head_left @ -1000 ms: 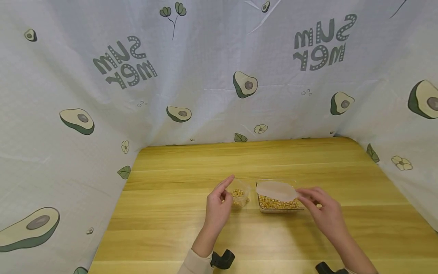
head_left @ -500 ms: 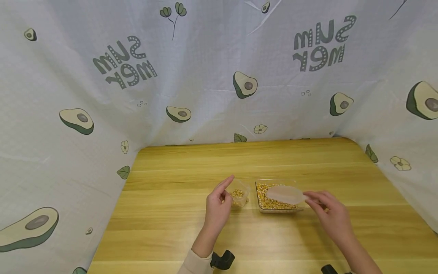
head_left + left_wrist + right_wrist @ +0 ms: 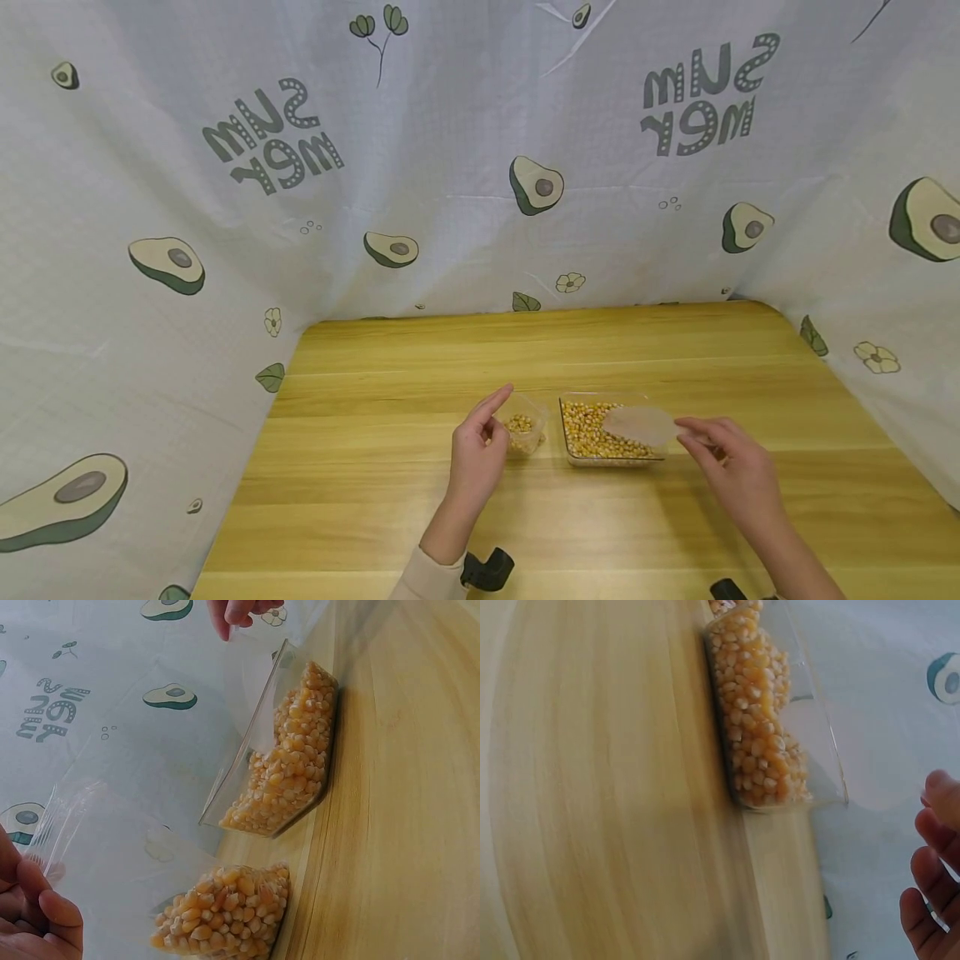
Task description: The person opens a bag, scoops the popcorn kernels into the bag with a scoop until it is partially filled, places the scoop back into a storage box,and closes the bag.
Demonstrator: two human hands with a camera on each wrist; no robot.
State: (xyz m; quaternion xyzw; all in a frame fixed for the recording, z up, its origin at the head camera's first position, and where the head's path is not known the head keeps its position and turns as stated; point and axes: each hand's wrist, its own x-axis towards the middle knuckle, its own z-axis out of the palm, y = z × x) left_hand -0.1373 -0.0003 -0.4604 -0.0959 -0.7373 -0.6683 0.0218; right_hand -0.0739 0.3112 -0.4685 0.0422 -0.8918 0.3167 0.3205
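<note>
My left hand pinches the upper edge of a clear plastic bag, its index finger extended in the head view. Corn kernels fill the bag's bottom, which rests on the table. Just right of it stands a clear rectangular container holding many more corn kernels. Between thumb and fingertips, my right hand grips the narrow end of a translucent white oval scoop. The scoop's broad part slants over the container's right half, its tip at or just above the kernels; which, I cannot tell.
Everything stands on a yellow wood-grain table. A white cloth printed with avocados hangs behind it and along both sides. Black wrist mounts are strapped to the forearms.
My right hand has moved right with the scoop, which slid from the container's left side to its right half and uncovered the kernels there. The left hand and bag have stayed put.
</note>
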